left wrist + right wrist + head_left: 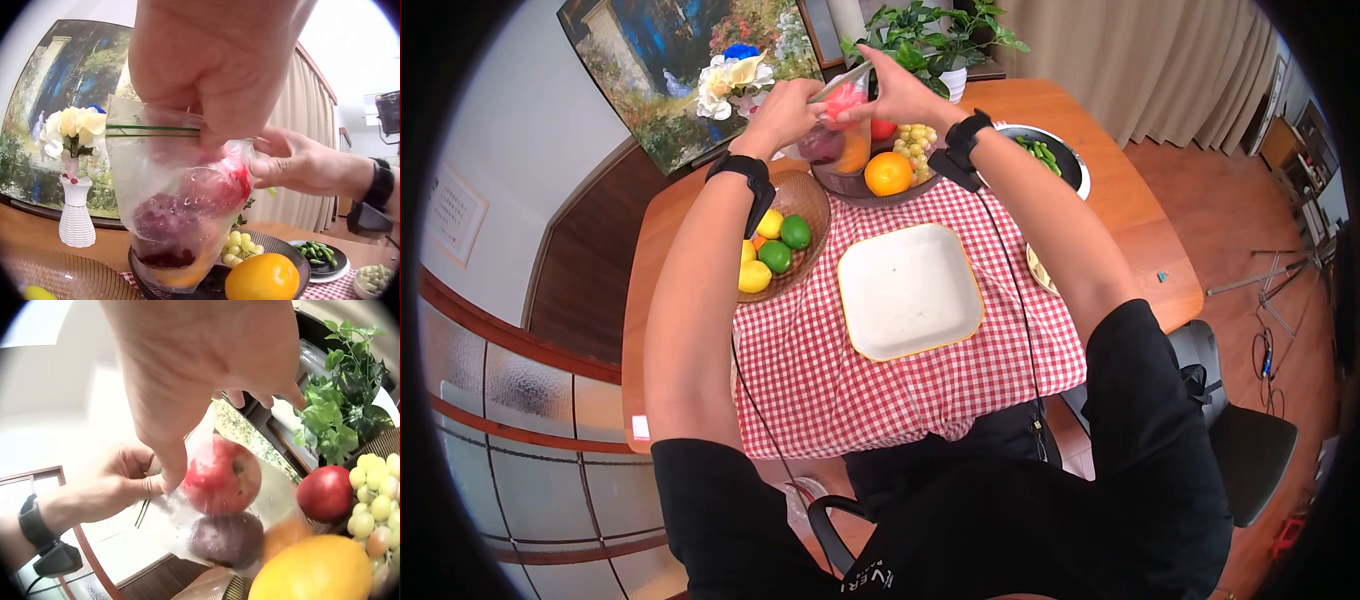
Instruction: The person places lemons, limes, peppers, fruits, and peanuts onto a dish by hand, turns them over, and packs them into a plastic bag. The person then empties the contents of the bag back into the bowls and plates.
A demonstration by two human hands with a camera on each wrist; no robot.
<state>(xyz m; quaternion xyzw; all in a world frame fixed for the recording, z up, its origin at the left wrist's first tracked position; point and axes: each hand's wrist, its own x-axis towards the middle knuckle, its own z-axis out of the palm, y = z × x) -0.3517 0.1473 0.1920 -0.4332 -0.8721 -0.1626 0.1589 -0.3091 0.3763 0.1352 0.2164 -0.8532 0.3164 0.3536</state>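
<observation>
My left hand (783, 118) pinches the rim of a clear zip bag (144, 169) with green zip lines, held up over the far side of the table. Inside the bag, a red apple (219, 478) sits above a dark purple fruit (228, 540); moisture beads on the plastic. Opposite it, my right hand (905, 95) spreads its fingers at the bag's mouth, its thumb against the plastic near the apple. Directly below and behind the bag is a dark fruit bowl (855, 198) with an orange (888, 174), grapes (917, 150) and another red fruit (325, 494).
A brown woven-look basket (815, 240) with lemons and green citrus stands left. A white square tray (910, 290) lies on the checked cloth (820, 400). Right are a plate of green peppers (1040, 155) and a small bowl (1040, 270). Behind stand a flower vase (77, 212) and potted plant (950, 80).
</observation>
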